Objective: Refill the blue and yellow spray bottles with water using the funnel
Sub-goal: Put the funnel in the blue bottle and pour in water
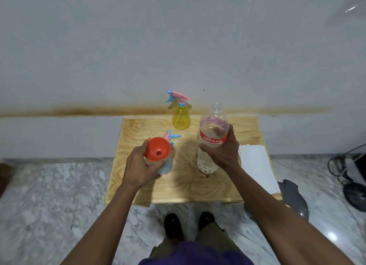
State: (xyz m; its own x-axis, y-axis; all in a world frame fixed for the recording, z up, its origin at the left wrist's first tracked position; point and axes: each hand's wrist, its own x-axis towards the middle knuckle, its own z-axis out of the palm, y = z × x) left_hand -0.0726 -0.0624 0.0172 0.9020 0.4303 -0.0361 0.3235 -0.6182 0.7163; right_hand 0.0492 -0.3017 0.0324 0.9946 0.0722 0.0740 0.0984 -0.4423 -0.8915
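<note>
The left hand (139, 165) is wrapping around the blue bottle (165, 168) at about 9 o'clock on the wooden counter (178, 185), its fingers closed on the body just under the orange funnel (158, 149). The funnel is sitting in the bottle's neck, mouth up, with its small hole showing. Just behind it, at 12 o'clock from the funnel, the blue bottle's pink and blue sprayer (172, 135) is lying loose on the counter, nozzle pointing toward 3 o'clock. The right hand (223, 152) is gripping the water bottle (212, 144) at its red label, thumb toward the person and fingers curling round the far side. This clear bottle is standing upright near the counter's middle, its cap off and its open mouth at the top; water is filling the lower part. The yellow bottle (180, 119) is standing at 12 o'clock on the counter, near the back edge, with its own pink and blue sprayer screwed on, apart from both hands. A stack of white paper (257, 165) is lying along the counter's 3 o'clock edge, just beside the right wrist. The counter is resting on a marbled floor (49, 195) against a pale wall (178, 47), and 2 dark shoes (190, 225) are showing at 6 o'clock.
</note>
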